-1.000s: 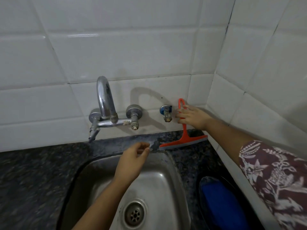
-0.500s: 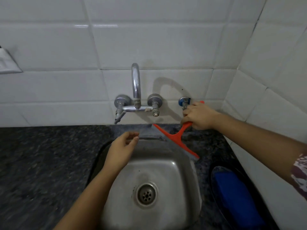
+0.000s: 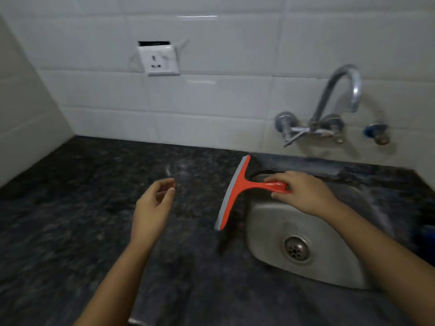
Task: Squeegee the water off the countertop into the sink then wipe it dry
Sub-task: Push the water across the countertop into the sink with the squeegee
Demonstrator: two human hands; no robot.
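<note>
Head view: the right hand (image 3: 303, 192) grips the handle of an orange squeegee (image 3: 235, 191), its blade just at the sink's (image 3: 341, 274) 9 o'clock rim, over the dark countertop (image 3: 70, 220). At 9 o'clock of the squeegee, the left hand (image 3: 151, 208) hovers, fingers loosely curled, holding nothing.

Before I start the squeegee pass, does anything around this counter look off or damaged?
Yes: the wall socket above the countertop sits askew, its top pulled from the tile with a dark gap behind it. That looks risky near water. Nothing else stands out.
</note>
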